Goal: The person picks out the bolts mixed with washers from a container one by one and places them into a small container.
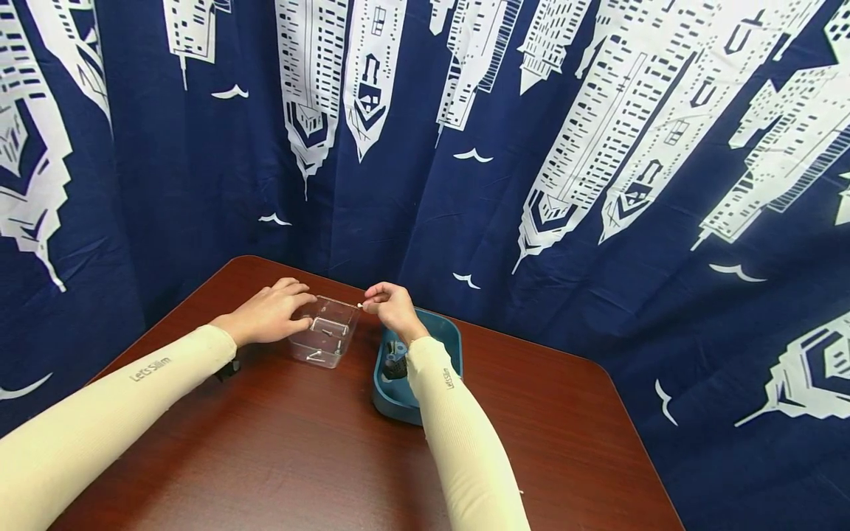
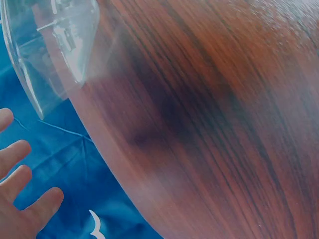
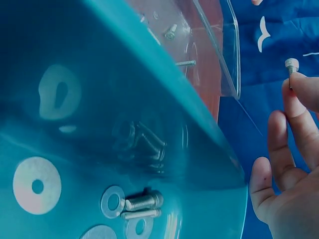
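Observation:
Between thumb and index finger, my right hand pinches a small socket-head screw, its knurled head pointing up in the right wrist view. That hand is above the far end of a teal bin. To its left stands a clear plastic box with several screws in it. My left hand reaches over the box's left side with loosely spread fingers, holding nothing; whether it touches the rim I cannot tell. In the left wrist view its fingers show at the lower left.
In the bin lie flat washers, bolts and some dark and blue parts. Both containers stand on a brown wooden table, near its far edge. A dark blue curtain with white buildings hangs behind.

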### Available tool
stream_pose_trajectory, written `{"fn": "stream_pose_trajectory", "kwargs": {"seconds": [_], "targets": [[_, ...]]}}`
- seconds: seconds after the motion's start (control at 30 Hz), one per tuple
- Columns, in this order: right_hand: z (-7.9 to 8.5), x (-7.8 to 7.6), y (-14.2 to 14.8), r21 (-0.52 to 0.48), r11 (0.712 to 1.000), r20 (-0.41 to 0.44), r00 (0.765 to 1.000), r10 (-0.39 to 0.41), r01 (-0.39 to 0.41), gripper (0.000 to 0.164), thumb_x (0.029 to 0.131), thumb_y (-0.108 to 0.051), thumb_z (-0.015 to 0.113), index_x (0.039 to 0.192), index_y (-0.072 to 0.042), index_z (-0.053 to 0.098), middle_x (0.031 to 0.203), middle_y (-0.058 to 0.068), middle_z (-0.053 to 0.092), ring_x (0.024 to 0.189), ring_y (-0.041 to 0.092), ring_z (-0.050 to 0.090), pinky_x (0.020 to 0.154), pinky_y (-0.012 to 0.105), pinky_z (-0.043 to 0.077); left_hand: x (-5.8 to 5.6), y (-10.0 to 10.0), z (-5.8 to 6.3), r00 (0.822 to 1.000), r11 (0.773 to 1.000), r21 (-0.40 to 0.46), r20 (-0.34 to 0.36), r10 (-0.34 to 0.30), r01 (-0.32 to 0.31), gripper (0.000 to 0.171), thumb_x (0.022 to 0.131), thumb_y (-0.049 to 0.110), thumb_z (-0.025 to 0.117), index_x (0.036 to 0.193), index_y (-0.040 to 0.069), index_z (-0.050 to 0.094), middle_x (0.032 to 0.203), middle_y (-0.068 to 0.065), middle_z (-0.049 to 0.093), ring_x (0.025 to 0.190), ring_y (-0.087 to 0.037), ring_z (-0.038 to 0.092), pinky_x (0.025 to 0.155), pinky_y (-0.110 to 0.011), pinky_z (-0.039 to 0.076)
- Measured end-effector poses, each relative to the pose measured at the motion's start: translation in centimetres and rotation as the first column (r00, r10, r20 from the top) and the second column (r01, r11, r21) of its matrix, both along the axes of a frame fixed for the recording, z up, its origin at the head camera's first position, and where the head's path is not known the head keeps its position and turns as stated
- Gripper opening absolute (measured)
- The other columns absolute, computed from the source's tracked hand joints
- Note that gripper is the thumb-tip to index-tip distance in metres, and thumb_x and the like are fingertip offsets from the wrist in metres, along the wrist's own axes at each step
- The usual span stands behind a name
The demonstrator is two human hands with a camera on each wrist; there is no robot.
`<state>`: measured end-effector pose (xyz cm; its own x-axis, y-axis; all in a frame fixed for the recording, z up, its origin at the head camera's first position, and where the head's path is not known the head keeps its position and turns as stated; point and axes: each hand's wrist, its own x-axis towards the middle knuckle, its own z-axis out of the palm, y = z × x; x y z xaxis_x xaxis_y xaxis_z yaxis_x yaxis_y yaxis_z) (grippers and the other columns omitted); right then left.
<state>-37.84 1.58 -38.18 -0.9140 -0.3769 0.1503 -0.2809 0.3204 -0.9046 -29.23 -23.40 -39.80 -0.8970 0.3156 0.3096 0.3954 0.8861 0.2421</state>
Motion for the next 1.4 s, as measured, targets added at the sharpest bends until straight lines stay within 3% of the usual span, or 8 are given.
{"fn": "stream_pose_trajectory", "kwargs": {"seconds": [0.2,0.33,0.7,1.13,1.4], "targets": [[-0.2,0.0,-0.6,0.008,1.0,0.007,1.0,0.006,-0.006,0.018,0.08,0.009,0.071,0.095,-0.001,0.068,0.088,0.017,0.074,0.07,0.007,0.061,0.06,0.02,0.039,-0.2,-0.5,-0.7,1.0,1.0,-0.002,0.003,0.008,-0.008,0.05,0.093,0.032,0.066,0.135,0.005,0.063,0.144,-0.023,0.053,0.14,-0.041,0.037,0.107,-0.066,0.037],[0.3,0.5,-1.0,0.012,1.0,0.009,1.0,0.02,-0.02,0.017,0.082,0.009,0.07,0.096,0.0,0.067,0.091,0.02,0.074,0.07,0.007,0.061,0.059,0.02,0.039,-0.2,-0.9,-1.1,1.0,1.0,0.002,0.01,0.006,-0.006,0.051,0.093,0.032,0.068,0.135,0.005,0.062,0.144,-0.023,0.053,0.139,-0.041,0.037,0.106,-0.066,0.038],[-0.2,0.1,-1.5,0.001,0.999,-0.006,0.999,0.034,-0.034,0.027,0.08,0.009,0.071,0.106,0.011,0.065,0.089,0.019,0.073,0.068,0.006,0.059,0.058,0.02,0.039,-0.1,-0.9,-1.4,0.999,1.0,0.01,0.034,-0.001,0.0,0.049,0.093,0.031,0.069,0.134,0.005,0.063,0.143,-0.024,0.053,0.138,-0.041,0.039,0.106,-0.066,0.037],[0.0,0.0,-2.3,0.032,0.998,-0.001,0.999,0.052,-0.052,0.022,0.083,0.01,0.068,0.105,0.01,0.066,0.09,0.019,0.073,0.07,0.008,0.059,0.059,0.019,0.04,-0.3,-0.9,-2.1,0.999,1.0,0.012,0.042,0.023,-0.023,0.052,0.092,0.033,0.069,0.136,0.005,0.062,0.143,-0.024,0.053,0.139,-0.041,0.037,0.106,-0.066,0.038],[0.3,0.1,-3.1,0.03,0.995,0.023,0.995,0.095,-0.096,0.023,0.08,0.012,0.068,0.103,0.01,0.067,0.086,0.018,0.073,0.067,0.009,0.061,0.061,0.021,0.047,-0.1,-0.5,-1.8,0.999,1.0,0.014,0.04,0.026,-0.026,0.051,0.091,0.031,0.07,0.135,0.005,0.063,0.142,-0.024,0.054,0.137,-0.041,0.039,0.106,-0.065,0.038]]}}
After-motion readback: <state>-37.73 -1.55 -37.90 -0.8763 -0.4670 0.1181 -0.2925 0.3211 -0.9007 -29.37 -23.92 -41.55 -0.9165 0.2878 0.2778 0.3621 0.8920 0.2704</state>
